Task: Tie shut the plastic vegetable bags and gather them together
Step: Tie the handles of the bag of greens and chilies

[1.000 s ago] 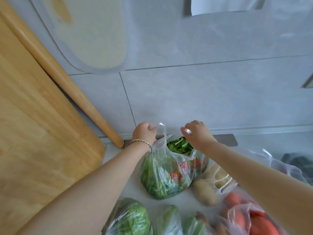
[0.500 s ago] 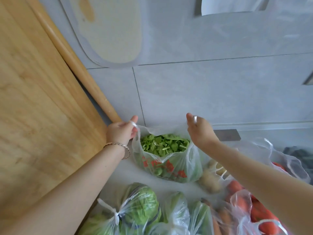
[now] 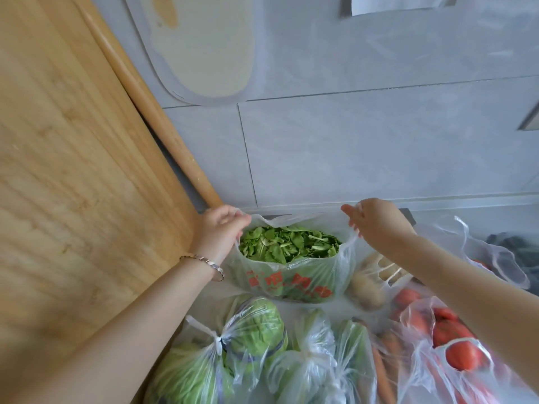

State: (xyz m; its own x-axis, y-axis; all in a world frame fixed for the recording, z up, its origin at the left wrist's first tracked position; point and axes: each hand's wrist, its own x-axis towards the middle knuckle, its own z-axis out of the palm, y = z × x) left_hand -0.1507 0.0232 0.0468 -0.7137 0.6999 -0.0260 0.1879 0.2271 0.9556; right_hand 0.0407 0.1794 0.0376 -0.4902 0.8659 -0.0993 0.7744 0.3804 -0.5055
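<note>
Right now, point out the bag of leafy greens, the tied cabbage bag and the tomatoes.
bag of leafy greens (image 3: 291, 282): head view, printed front wall.
tied cabbage bag (image 3: 256, 322): head view, bulge beside the knot.
tomatoes (image 3: 463, 355): head view, nearest red tomato.

Greens bag (image 3: 294, 282): thin clear plastic, glossy, crinkled
Board (image 3: 73, 176), nine o'clock: matt grained wood
Wall (image 3: 364, 147), twelve o'clock: smooth grey tile

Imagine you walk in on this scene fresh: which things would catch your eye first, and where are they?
First, the clear plastic bag with red print, centre, brimming with green leaves and held open: the left hand and right hand each pinch a handle. Next, the knotted clear bag of round green cabbage at lower left and the clear bag of red tomatoes at lower right.
</note>
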